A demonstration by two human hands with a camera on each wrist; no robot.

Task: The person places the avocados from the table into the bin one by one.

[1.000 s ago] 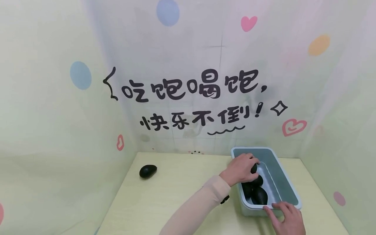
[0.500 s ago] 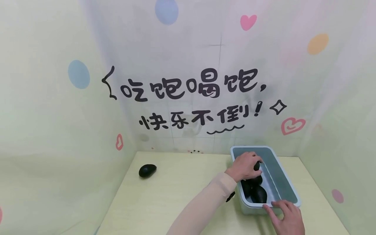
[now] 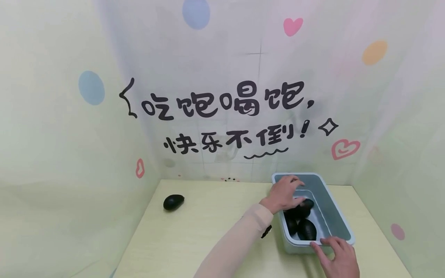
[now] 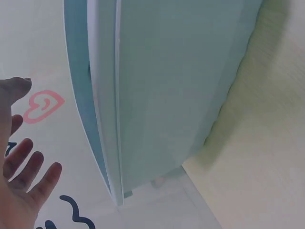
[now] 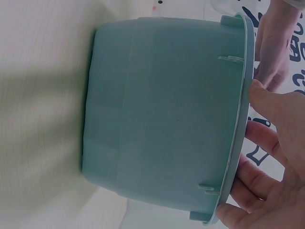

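Several dark avocados (image 3: 307, 230) lie in the near half of a blue-green plastic bin (image 3: 335, 208) at the right of the table. Over its left rim reaches my left hand (image 3: 283, 194), fingers spread and holding nothing, just above the farther avocados and partly hiding them. In the left wrist view the left hand (image 4: 24, 186) has its fingers apart beside the bin's wall. At the near end, my right hand (image 3: 340, 258) grips the bin's rim; the right wrist view shows its thumb and fingers along the rim (image 5: 240, 129).
One more avocado (image 3: 173, 202) lies alone on the pale table (image 3: 194, 231), far left of the bin. A printed cloth backdrop (image 3: 222, 58) closes off the back and both sides. A small black object (image 3: 266, 231) shows beside the left sleeve.
My left hand has let go of an avocado, which now lies with the others in the bin. That hand has drawn back slightly left, its fingers opening. The right hand stays at the rim.
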